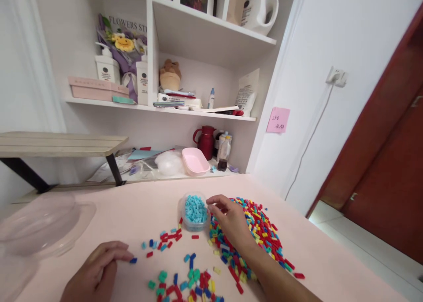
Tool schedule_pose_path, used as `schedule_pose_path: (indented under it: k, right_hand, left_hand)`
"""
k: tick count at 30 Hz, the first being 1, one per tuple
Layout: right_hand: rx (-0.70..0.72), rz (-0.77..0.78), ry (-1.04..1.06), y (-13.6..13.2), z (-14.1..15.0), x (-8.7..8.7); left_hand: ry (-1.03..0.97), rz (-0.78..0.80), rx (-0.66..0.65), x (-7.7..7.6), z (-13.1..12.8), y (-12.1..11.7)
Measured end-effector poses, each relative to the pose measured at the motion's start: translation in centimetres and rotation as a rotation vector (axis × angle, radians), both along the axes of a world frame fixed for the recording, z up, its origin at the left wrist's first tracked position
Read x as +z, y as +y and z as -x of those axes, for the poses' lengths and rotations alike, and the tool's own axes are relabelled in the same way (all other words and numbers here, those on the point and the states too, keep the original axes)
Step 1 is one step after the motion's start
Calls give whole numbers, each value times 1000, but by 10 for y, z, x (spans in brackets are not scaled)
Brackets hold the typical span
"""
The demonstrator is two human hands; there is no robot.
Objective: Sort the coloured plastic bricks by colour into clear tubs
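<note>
My left hand [101, 269] rests low on the left of the table, fingers stretched out. Its fingertips touch or nearly touch a dark blue toy brick [133, 260]. My right hand [231, 218] is at the right rim of a clear plastic tub [194, 226], thumb and forefinger slightly apart with nothing visible between them. Small light blue bricks [195, 208] fill the tub. Under and beyond my right hand spreads a large pile of mixed coloured bricks [264, 225], partly hidden by the forearm. Loose red, green, blue and yellow bricks [190, 278] lie between my hands.
Clear plastic lids or containers [42, 222] stand at the table's left. Behind the table, a pink basin [195, 161], a red jug [206, 141] and bottles [224, 152] sit under white shelves [205, 112]. A wooden riser [59, 144] stands at the back left.
</note>
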State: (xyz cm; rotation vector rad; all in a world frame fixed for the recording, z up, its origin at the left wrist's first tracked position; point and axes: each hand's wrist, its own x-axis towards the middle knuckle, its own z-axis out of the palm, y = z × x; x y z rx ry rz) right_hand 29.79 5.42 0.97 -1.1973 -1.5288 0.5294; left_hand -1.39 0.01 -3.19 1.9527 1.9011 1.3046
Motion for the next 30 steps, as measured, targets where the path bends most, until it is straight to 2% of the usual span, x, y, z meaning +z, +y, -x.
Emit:
schedule_pose_path:
  k: [4, 6, 10, 12, 15, 19, 23, 27, 30]
  right_hand:
    - [46, -3, 29, -10, 1, 6]
    - [106, 0, -25, -18, 5, 8]
    - [278, -30, -362, -33, 16, 6]
    - [317, -21, -541, -39, 22, 1]
    - [282, 25, -735, -42, 28, -9]
    - [215, 76, -888, -39, 32, -18]
    - [172, 138, -928, -37, 31, -17]
    - [230, 167, -816, -39, 28, -11]
    - [265, 206, -819, -41, 27, -7]
  left_hand:
    - [-12, 42, 8, 10, -4, -5]
    - [-13, 50, 15, 12, -6, -6]
    - [0, 38, -27, 10, -9, -6]
    - [9, 41, -70, 7, -11, -5]
    - [20, 66, -115, 1, -13, -2]
    - [78, 93, -150, -7, -11, -1]
    - [110, 87, -153, -13, -10, -2]
    - [110, 100, -173, -13, -11, -2]
    - [90, 111, -176, -11, -11, -2]
